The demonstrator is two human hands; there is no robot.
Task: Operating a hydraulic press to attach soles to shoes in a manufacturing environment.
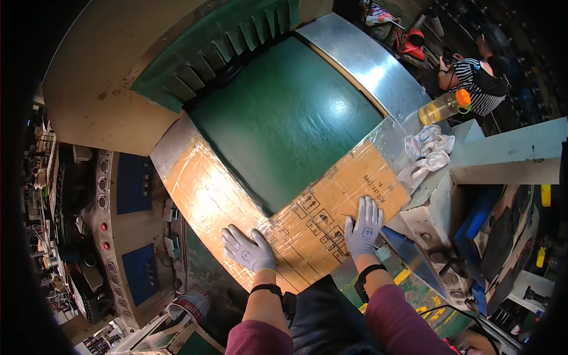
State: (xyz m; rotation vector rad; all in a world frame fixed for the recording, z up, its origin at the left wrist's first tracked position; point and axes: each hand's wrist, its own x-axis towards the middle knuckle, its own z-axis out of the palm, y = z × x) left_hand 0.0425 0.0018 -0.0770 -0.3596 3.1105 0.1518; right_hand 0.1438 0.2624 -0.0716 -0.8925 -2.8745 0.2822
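Observation:
My left hand [248, 248], in a grey glove, lies flat with its fingers spread on the taped brown cardboard [204, 195]. My right hand [364, 228], gloved the same way, rests open near the right part of that cardboard, fingers pointing away from me. Neither hand holds anything. Clear tape covers the cardboard, which lines the near and left edges around a green conveyor belt [284, 118]. The belt runs under a hanging green strip curtain [236, 47] at a machine opening.
A shiny metal plate [367, 59] borders the belt's far right side. White gloves [429, 148] and an orange-capped bottle of yellow liquid [441, 109] sit at the right. A control panel [106, 231] stands at the left, a bucket [189, 307] below it. Another person [482, 80] is at the upper right.

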